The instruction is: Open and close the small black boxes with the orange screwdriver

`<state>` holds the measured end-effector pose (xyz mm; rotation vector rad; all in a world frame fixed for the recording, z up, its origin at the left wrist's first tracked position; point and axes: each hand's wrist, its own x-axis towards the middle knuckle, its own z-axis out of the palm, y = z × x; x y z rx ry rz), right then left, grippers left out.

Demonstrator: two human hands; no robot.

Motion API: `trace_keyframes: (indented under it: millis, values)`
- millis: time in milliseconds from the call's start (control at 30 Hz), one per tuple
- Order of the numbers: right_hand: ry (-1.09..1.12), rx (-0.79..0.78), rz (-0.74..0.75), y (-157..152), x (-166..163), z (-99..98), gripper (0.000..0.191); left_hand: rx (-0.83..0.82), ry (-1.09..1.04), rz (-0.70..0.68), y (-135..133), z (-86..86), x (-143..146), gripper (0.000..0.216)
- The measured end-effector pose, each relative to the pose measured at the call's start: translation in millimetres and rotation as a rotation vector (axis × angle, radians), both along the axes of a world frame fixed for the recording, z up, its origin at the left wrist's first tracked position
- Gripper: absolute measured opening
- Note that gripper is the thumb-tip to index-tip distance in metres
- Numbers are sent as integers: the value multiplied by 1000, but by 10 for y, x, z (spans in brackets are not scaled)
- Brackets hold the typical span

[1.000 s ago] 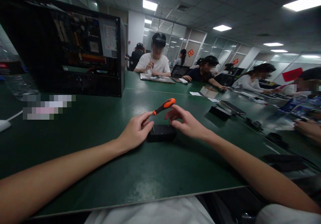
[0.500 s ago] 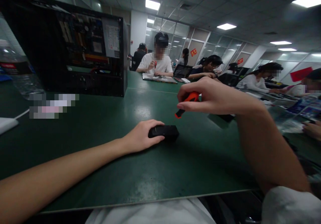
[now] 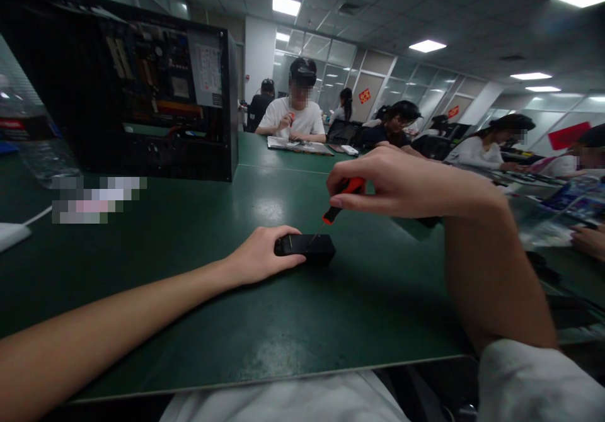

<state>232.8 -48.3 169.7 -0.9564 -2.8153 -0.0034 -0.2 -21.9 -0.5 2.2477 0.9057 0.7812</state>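
Note:
A small black box-shaped device [image 3: 320,249] lies on the green table, its exact kind unclear. My left hand [image 3: 262,253] grips its left end, thumb on the near side and fingers on the far side. Above it, my right hand [image 3: 378,182] is closed round the red and black handle of a screwdriver [image 3: 331,211]. The thin shaft slants down to the left, and its tip meets the top face of the device near my left fingertips. Whether the tip sits in a screw is too small to tell.
An open computer case [image 3: 165,94] stands at the back left, beside a plastic bottle [image 3: 42,138]. A dark flat item [image 3: 418,227] lies beyond my right wrist. Across the green table [image 3: 212,340], a person in white [image 3: 300,116] works; others sit to the right.
My right hand has moved slightly left and down, bringing the screwdriver's tip onto the black device. My left hand keeps hold of the device, which has shifted slightly left in view.

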Motion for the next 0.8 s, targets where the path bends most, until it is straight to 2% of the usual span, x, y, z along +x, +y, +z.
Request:
trace_keyframes:
  millis: [500, 800]
  values:
    - [-10, 32, 23, 65, -3, -29, 23, -2, 2, 19, -28, 35, -4, 39]
    - [5, -17, 44, 93, 14, -54, 26, -15, -3, -16, -19, 32, -24, 39]
